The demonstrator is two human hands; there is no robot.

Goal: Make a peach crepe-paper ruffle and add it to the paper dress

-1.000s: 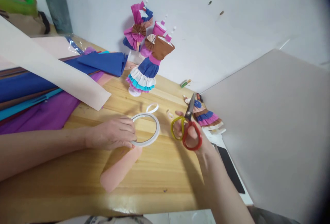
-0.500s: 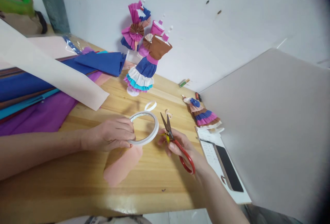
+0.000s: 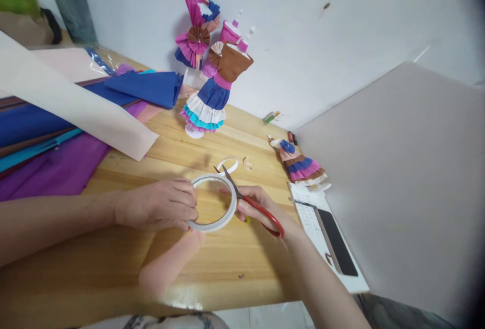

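Note:
My left hand grips the left side of a white tape ring that lies on the wooden table. Under the ring and hand lies a pink paper strip. My right hand holds red-and-yellow scissors. Their blades are slightly apart and point up-left over the ring's right edge. A curl of white tape lies just beyond the ring.
Folded crepe paper sheets in blue, purple and beige cover the left. Paper-dress dolls stand by the wall; a smaller one lies to the right. A phone on a notepad sits beside a grey board.
My right hand turned the scissors from handles-up to blades forward and brought them left, from near the small doll to the tape ring's right edge. My left hand stayed on the ring.

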